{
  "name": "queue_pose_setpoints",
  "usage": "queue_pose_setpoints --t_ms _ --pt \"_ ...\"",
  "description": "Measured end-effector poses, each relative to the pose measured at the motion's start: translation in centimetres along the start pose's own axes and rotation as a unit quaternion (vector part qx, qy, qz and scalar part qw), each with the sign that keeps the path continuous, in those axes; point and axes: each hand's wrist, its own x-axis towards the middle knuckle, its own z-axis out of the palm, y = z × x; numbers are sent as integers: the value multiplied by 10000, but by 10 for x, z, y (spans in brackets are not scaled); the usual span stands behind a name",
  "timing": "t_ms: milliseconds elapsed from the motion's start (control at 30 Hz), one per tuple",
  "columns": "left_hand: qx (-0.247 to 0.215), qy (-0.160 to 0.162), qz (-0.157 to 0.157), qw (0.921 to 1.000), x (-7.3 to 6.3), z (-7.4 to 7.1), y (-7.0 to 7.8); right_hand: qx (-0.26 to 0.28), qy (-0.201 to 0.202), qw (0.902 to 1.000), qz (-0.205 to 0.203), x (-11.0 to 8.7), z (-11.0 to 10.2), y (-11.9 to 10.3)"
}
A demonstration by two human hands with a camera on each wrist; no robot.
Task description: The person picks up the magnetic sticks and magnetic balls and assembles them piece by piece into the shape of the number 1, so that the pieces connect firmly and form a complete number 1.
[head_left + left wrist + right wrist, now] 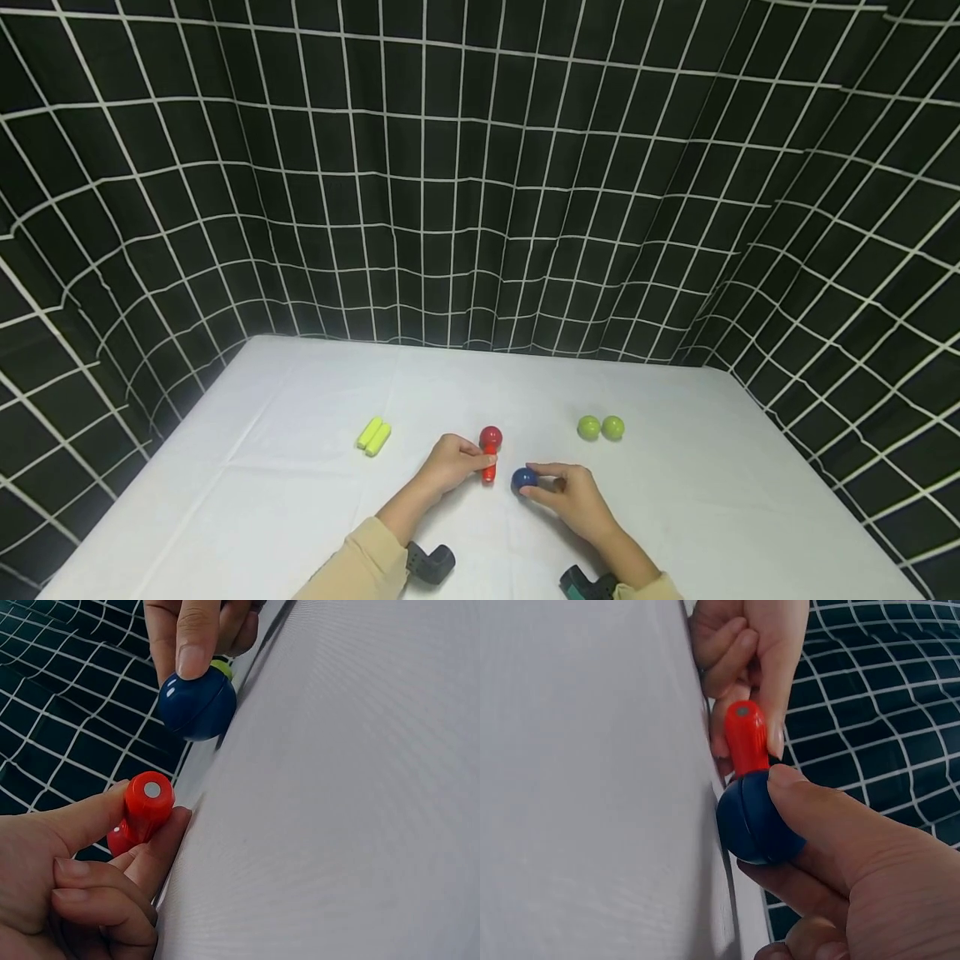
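Near the middle of the table, my left hand pinches a short red rod between thumb and fingers. At the rod's far end sits a red ball, partly hidden behind the rod in the left wrist view. A round grey disc shows in the rod's near end. To the right, my right hand grips a glossy blue ball with a seam round it, thumb on one side and fingers on the other. From above, a small gap separates the blue ball from the red rod.
Two yellow-green rods lie side by side on the white-covered table, left of my hands. Two green balls sit together at the back right. A black curtain with a white grid surrounds the table's far edge and sides.
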Motion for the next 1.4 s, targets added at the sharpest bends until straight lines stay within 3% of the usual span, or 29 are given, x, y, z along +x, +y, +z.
queue_pose_setpoints --t_ms 200,433,800,1400 --pt "-31 -33 48 10000 0 -2 2 -109 -30 9999 -129 -1 2 -3" --pt "-57 -38 145 9999 1 -2 2 364 -219 9989 -220 -4 8 -11" --pt "-143 -65 134 9998 1 -2 1 664 -387 9955 -557 -8 21 -22" --pt "-181 -96 138 9997 1 -1 0 842 -485 9934 -614 -3 31 -23"
